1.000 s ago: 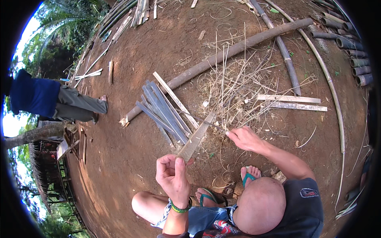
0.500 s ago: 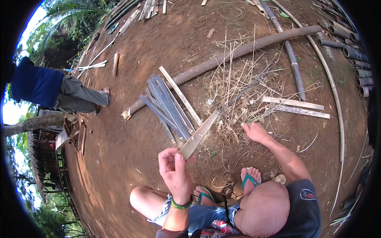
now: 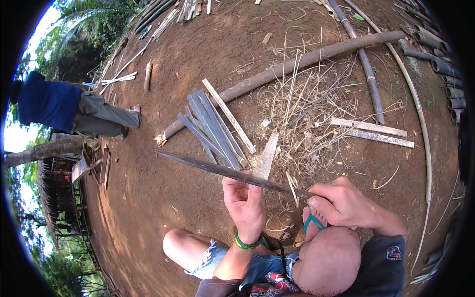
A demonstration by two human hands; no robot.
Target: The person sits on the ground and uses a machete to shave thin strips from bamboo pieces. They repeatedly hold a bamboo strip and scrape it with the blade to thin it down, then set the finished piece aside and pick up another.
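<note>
My left hand (image 3: 246, 207) pinches the near end of a pale split-bamboo strip (image 3: 267, 156), which points away from me over the shavings. Closed around the handle end of a long, dark-bladed knife (image 3: 203, 166) is my right hand (image 3: 340, 202). The blade stretches leftward across the strip, just above my left fingertips, its tip beyond the strip to the left. Whether the edge bites into the strip cannot be made out. A heap of thin bamboo shavings (image 3: 316, 119) lies on the ground ahead, with a narrow curled sliver (image 3: 292, 185) close to the blade.
Dark bamboo strips (image 3: 213, 126) lean on a log (image 3: 277, 72) that crosses the ground. Two pale slats (image 3: 368, 127) lie right of the shavings. Bamboo poles (image 3: 368, 81) and stacked tubes (image 3: 452, 91) are at the right. A person (image 3: 54, 104) stands at the far left.
My right hand has come nearer to me, and the knife has swung across to the left over the strip. The strip in my left hand now stands steeper and slightly to the right.
</note>
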